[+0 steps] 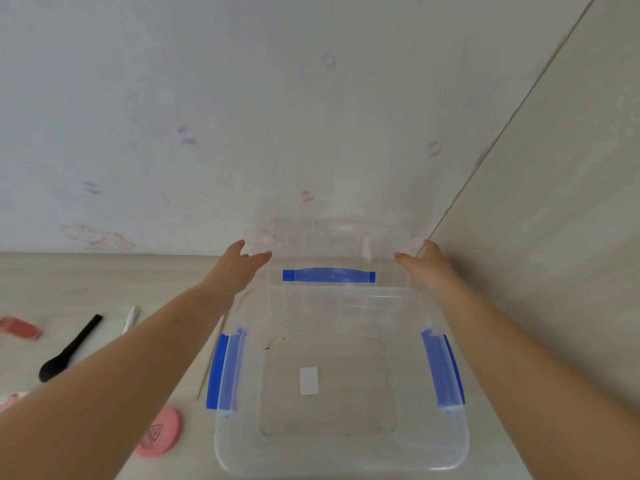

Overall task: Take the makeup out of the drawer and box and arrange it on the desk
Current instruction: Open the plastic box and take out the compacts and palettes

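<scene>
Head view: both hands on the clear lid [332,251] behind the empty box [341,382]
Left hand [242,261] and right hand [424,263] fingers grip its sides; brush [69,348] and pink compact [161,431] lie on tabletop [104,278]; slippery lid could drop

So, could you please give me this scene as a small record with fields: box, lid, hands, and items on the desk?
box: clear box with blue latches, open, no makeup visible inside
lid: clear lid with blue handle, held up behind the box
left hand: holds the lid's left edge
right hand: holds the lid's right edge
desk items: black brush, white pen, pink compact, pink tube
</scene>
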### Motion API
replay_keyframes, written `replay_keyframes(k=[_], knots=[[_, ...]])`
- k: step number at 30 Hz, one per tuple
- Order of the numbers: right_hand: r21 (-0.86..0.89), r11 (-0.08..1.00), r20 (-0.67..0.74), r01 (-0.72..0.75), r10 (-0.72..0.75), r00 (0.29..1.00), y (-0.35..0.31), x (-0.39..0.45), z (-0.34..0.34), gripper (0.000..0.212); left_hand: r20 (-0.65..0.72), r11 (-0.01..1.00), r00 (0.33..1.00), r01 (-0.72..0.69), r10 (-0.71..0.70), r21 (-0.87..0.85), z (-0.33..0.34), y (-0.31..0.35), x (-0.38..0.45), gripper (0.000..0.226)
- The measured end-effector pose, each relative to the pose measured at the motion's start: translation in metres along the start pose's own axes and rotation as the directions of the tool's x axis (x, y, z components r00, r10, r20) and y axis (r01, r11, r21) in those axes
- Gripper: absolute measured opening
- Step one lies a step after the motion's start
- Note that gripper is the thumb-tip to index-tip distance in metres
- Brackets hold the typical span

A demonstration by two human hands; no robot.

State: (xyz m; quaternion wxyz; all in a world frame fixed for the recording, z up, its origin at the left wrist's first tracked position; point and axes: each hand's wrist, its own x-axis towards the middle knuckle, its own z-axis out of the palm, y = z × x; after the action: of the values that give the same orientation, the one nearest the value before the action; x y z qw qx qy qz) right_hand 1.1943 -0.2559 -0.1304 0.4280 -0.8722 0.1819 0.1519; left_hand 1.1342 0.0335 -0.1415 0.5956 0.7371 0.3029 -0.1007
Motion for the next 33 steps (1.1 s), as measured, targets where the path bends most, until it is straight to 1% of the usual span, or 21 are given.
replay_keyframes(k=[3, 6, 9, 12, 16, 18, 21, 24, 25, 27, 29, 30, 32, 33], knots=[[0.016, 0.999, 0.054, -0.041, 0.040, 0.998, 0.004, 0.006, 0.001, 0.069, 0.001, 1.000, 1.000, -0.015, 0.015, 0.026, 0.006, 0.000, 0.000, 0.067], [0.059, 0.995, 0.104, -0.087, 0.080, 0.991, 0.006, 0.010, 0.001, 0.073, 0.000, 0.998, 1.000, 0.018, -0.018, 0.062, 0.008, -0.002, 0.004, 0.074], [0.104, 0.988, 0.140, -0.113, 0.098, 0.985, 0.007, 0.009, 0.005, 0.079, 0.018, 0.999, 1.000, 0.021, -0.021, 0.048, 0.007, -0.003, 0.004, 0.071], [0.106, 0.992, 0.098, -0.065, 0.055, 0.994, 0.004, 0.003, 0.007, 0.076, 0.036, 0.999, 0.999, -0.028, 0.028, 0.016, 0.006, 0.000, -0.004, 0.066], [0.248, 0.969, -0.038, -0.005, 0.015, 0.999, -0.007, -0.022, -0.004, 0.075, -0.045, 0.980, 0.980, -0.197, 0.195, -0.025, 0.001, 0.012, -0.028, 0.060], [0.322, 0.943, -0.113, 0.082, -0.047, 0.992, -0.011, -0.043, -0.012, 0.076, -0.091, 0.957, 0.954, -0.288, 0.284, -0.028, -0.003, 0.018, -0.048, 0.056], [0.371, 0.893, -0.168, 0.254, -0.204, 0.964, -0.013, -0.077, -0.019, 0.073, -0.113, 0.899, 0.895, -0.436, 0.432, -0.020, -0.013, 0.016, -0.076, 0.049], [0.423, 0.819, -0.184, 0.389, -0.342, 0.921, -0.004, -0.107, -0.025, 0.055, -0.054, 0.833, 0.834, -0.552, 0.549, -0.041, -0.025, 0.005, -0.102, 0.060], [0.449, 0.793, -0.168, 0.412, -0.378, 0.910, 0.001, -0.115, -0.026, 0.049, -0.026, 0.814, 0.815, -0.579, 0.579, -0.035, -0.030, 0.000, -0.109, 0.060], [0.472, 0.758, -0.145, 0.451, -0.437, 0.888, 0.012, -0.134, -0.029, 0.047, 0.005, 0.771, 0.771, -0.637, 0.637, 0.002, -0.037, -0.011, -0.124, 0.053], [0.463, 0.747, -0.157, 0.477, -0.461, 0.874, 0.023, -0.150, -0.031, 0.041, 0.017, 0.730, 0.730, -0.683, 0.683, 0.024, -0.042, -0.025, -0.141, 0.046], [0.452, 0.756, -0.163, 0.474, -0.452, 0.877, 0.030, -0.157, -0.033, 0.037, 0.024, 0.713, 0.714, -0.700, 0.699, 0.044, -0.043, -0.033, -0.148, 0.048], [0.450, 0.769, -0.172, 0.455, -0.425, 0.888, 0.046, -0.169, -0.034, 0.048, 0.030, 0.679, 0.683, -0.730, 0.730, 0.084, -0.044, -0.053, -0.160, 0.058], [0.449, 0.781, -0.168, 0.434, -0.404, 0.899, 0.055, -0.174, -0.033, 0.048, 0.037, 0.666, 0.672, -0.739, 0.740, 0.100, -0.044, -0.064, -0.164, 0.063]])
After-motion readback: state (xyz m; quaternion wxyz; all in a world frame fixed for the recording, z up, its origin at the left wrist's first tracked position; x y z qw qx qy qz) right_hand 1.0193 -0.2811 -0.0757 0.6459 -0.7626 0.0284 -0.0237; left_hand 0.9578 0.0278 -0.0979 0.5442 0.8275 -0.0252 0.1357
